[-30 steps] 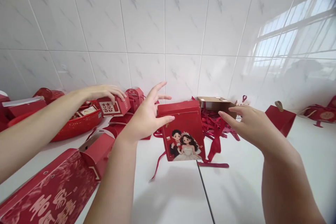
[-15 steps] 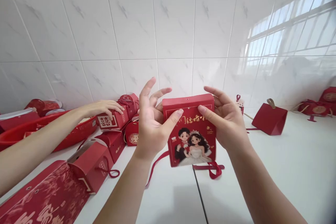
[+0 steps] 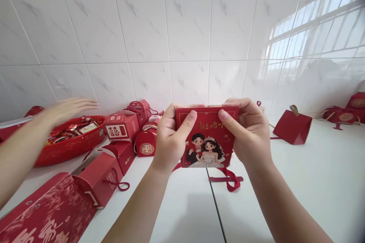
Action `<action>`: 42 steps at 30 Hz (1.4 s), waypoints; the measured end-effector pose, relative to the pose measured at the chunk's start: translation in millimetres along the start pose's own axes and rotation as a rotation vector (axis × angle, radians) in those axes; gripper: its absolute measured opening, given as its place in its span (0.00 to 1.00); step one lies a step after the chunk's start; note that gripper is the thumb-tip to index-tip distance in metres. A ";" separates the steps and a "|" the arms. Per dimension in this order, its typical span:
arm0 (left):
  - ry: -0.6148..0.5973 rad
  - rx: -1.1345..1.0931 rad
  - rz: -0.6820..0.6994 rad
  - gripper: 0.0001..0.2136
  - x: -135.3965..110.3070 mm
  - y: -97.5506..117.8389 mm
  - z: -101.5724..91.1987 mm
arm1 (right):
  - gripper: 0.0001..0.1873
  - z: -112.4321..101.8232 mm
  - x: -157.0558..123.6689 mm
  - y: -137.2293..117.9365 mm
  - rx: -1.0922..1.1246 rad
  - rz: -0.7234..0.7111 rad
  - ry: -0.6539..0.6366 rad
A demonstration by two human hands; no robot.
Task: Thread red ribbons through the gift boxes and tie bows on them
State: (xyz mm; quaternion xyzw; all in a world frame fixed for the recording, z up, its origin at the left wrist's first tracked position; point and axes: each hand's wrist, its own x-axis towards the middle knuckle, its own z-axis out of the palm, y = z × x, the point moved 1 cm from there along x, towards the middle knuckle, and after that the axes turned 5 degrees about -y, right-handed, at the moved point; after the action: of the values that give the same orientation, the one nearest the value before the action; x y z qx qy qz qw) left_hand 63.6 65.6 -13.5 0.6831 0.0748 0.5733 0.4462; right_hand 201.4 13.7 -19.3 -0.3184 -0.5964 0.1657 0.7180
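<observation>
Between my two hands is a red gift box (image 3: 207, 140) with a cartoon bride and groom and gold lettering on its front. My left hand (image 3: 178, 133) grips its left side, thumb on the front and fingers behind the top edge. On the right side my right hand (image 3: 246, 133) holds it the same way, the two thumbs close to the upper edge. What the fingers do behind the box is hidden. A red ribbon (image 3: 234, 184) hangs below it, close to a dark red strip (image 3: 216, 179) on the table.
At left, a co-worker's blurred hand (image 3: 72, 108) hovers over a red basin (image 3: 71, 148) of wrapped sweets. Several red gift boxes (image 3: 121, 125) stand beside it, with a flat printed red bag (image 3: 51, 212) in front. A red triangular box (image 3: 292, 126) stands at right on the white table (image 3: 322, 182).
The box's top has tilted toward me and its top panel no longer shows. My fingers have curled in behind it. The co-worker's hand has moved left, off the double-happiness box.
</observation>
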 end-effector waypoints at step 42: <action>0.355 0.219 0.182 0.07 13.7 22.6 -61.4 | 0.17 -28.2 -13.2 130.3 -0.030 0.628 -0.101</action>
State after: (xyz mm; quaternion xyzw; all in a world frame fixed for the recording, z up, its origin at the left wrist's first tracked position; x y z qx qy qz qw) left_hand 6.7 92.9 8.6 0.6197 0.1518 0.7109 0.2957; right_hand 243.9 95.0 -117.0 -0.4888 -0.5063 0.3861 0.5964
